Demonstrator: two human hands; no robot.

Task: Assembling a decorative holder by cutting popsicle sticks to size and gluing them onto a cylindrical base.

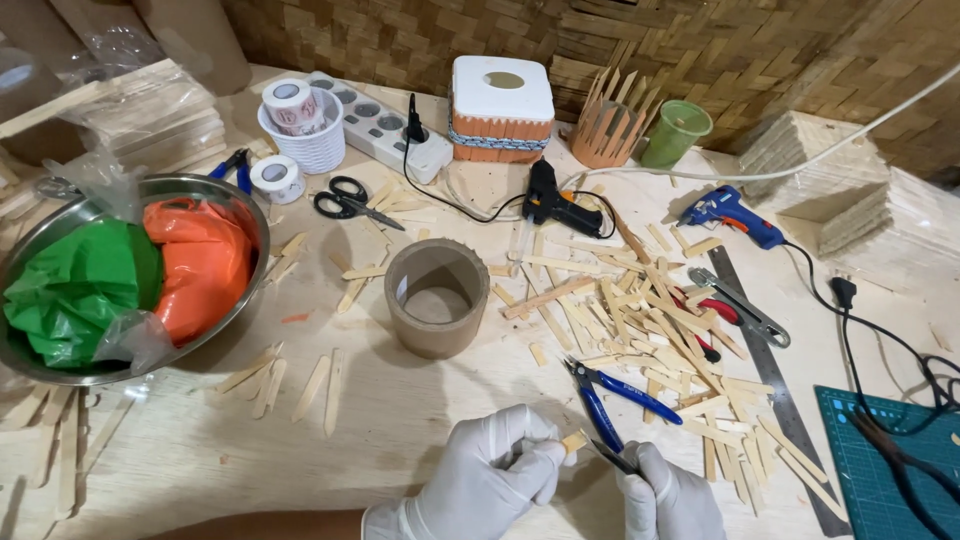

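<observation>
1. My left hand [490,475], in a white glove, sits at the bottom edge of the table [400,440]. Its thumb and fingers are pinched together on a small wooden stick piece [574,441], which pokes out to the right of my fingertips.
2. My right hand [668,495], also gloved, is closed around a thin dark-tipped tool [612,457]. The tool's tip points up and left and ends just beside the stick piece, at its lower right. I cannot tell whether tip and wood touch.
3. The stick piece lies between my two hands, above the table, closer to the left fingertips than to the right knuckles.
4. Blue-handled cutters [610,393] lie on the table just above my right hand, jaws pointing up-left.
5. A pile of flat wooden sticks [650,320] spreads to the upper right of the cutters; a metal ruler [770,370] runs along its right side.
6. A cardboard ring [437,297] stands upright in the middle of the table, well apart from my hands.
7. Far left: a steel bowl [60,225] holding green and orange plastic bags.
8. Behind: a black glue gun [558,205], a blue glue gun [728,215], black scissors [352,200].
</observation>
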